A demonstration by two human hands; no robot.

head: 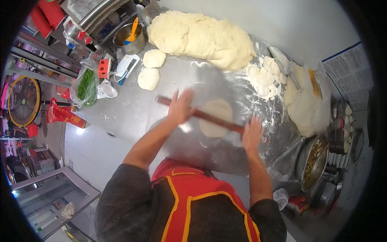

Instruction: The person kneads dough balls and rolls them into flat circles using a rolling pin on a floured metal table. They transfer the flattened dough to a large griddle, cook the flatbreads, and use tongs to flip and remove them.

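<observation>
A dark wooden rolling pin [218, 121] lies across a flat round of dough [219, 106] on the metal worktop [181, 75]. My left hand [181, 107] holds the pin near its left end, palm down and fingers stretched forward, a little blurred. Near the other end, my right hand [253, 134] bears on it in the same way. Dough shows on both sides of the pin; the strip beneath is hidden. Two dough balls [148, 79] sit at the left, one behind the other. A long mass of dough [199, 37] fills the back of the worktop.
Small dough pieces [266, 74] lie in scattered flour, with a metal scoop [282, 62] behind. More dough [305, 109] and a filling bowl [311, 165] stand right. Left are a pot [137, 42] with a brush, a white scale [125, 65] and bagged chopped greens [86, 84].
</observation>
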